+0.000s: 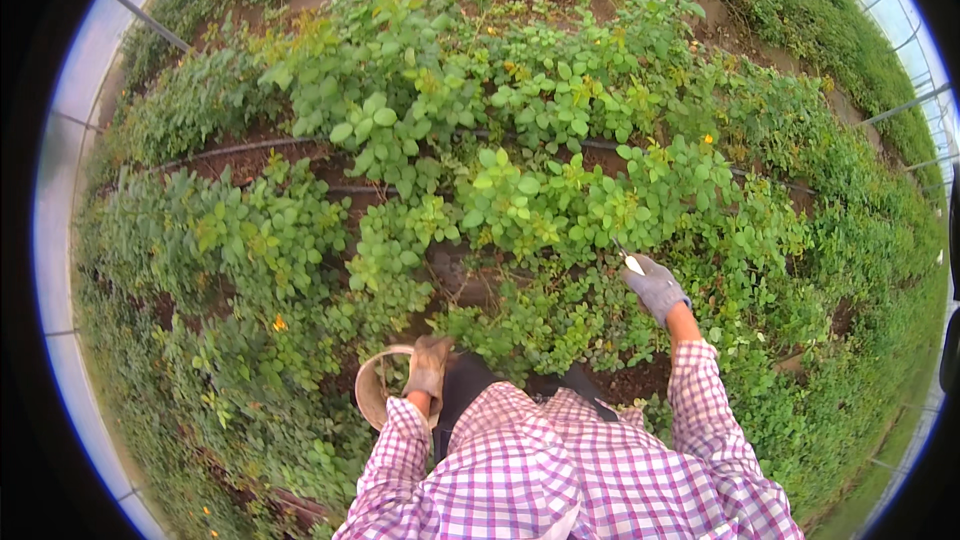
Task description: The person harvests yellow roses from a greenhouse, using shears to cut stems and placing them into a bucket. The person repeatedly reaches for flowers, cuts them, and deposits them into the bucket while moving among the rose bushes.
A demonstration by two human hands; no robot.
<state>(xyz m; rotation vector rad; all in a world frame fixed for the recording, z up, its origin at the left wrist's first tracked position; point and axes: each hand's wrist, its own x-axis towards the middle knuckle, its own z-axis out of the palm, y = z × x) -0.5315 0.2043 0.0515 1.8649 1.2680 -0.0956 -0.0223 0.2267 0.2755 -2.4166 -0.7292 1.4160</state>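
Note:
My right hand (657, 289), in a grey work glove, is closed around a small cutting tool with a white handle (634, 265), probably pruning shears. Its dark, narrow tip points up and left into the leaves of a rose bush (555, 202). At my left side, my left hand (428, 367) wears a brown, soiled glove and grips the near-right side of a pale bucket (366, 388). The bucket tilts open beside my left thigh. A thin handle or stem shows inside it; the rest of its contents cannot be made out.
Leafy rose rows surround me, with a few orange-yellow blooms (280, 323). Dark irrigation pipes (247, 148) run across the bed ahead. Metal posts (146, 17) and translucent greenhouse walls (56, 240) stand at both sides. Brown soil (630, 382) shows near my legs.

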